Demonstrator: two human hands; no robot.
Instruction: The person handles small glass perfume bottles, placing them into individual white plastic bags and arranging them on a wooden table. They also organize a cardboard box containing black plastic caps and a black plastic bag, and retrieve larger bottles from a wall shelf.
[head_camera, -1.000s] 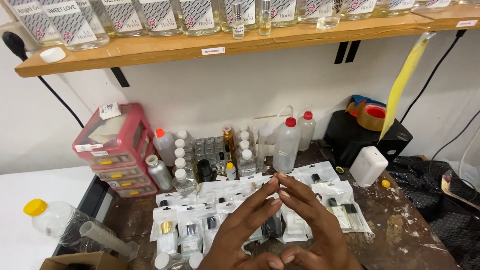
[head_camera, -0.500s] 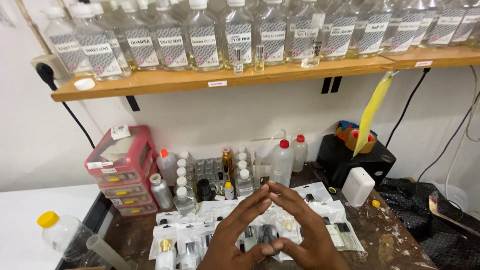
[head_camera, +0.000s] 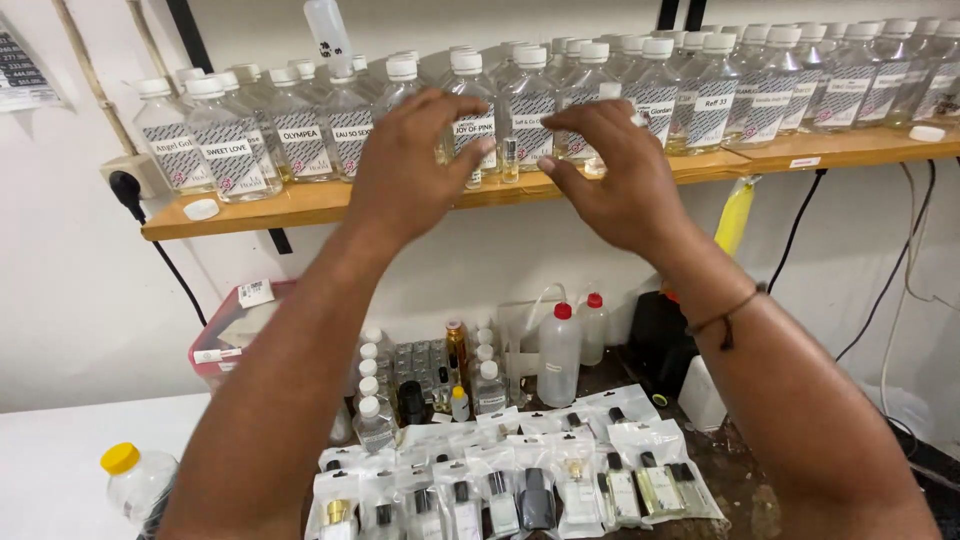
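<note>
Wooden shelf (head_camera: 300, 203) — two hands, left hand (head_camera: 412, 165), right hand (head_camera: 612, 172)

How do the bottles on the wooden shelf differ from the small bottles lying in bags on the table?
The shelf bottles stand upright in a row, large, clear, with white caps and labels; both hands reach toward them, left hand and right hand. The bagged bottles are far smaller, lie flat, each sealed in a clear bag, mostly with dark caps. Both kinds are see-through.

A white wall (head_camera: 90, 330) carries a wooden shelf (head_camera: 300, 205) above a dark worktop (head_camera: 745, 480) and black cables (head_camera: 880, 290).
</note>
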